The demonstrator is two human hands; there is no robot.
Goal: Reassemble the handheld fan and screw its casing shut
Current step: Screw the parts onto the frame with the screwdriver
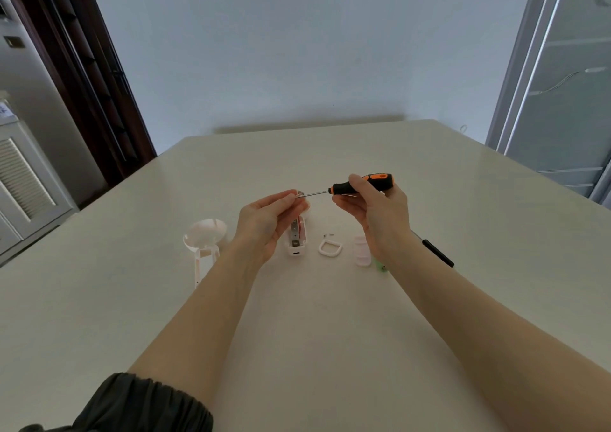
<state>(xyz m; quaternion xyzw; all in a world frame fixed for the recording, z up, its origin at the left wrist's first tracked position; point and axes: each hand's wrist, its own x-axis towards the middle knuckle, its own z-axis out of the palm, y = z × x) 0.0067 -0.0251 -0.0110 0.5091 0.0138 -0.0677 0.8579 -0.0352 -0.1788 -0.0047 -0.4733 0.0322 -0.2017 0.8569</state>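
— Where were you working?

— At a pale table [330, 332] pushed against a plain wall [297, 51], a dark door frame [82, 68] to my left, glass panels [562, 84] to my right.

— And your hands?

— My right hand [377, 213] gripped the orange-and-black screwdriver [363, 183]. My left hand [267, 220] pinched something tiny at its tip; I couldn't tell what.

— The fan?

— Its open handle [297, 240] lay below my left hand, the round shell [205, 236] further left, a white ring [330, 247] between my wrists.

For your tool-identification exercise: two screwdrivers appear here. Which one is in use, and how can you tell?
The orange-and-black screwdriver, gripped by the right hand. The slim black screwdriver lies untouched on the table.
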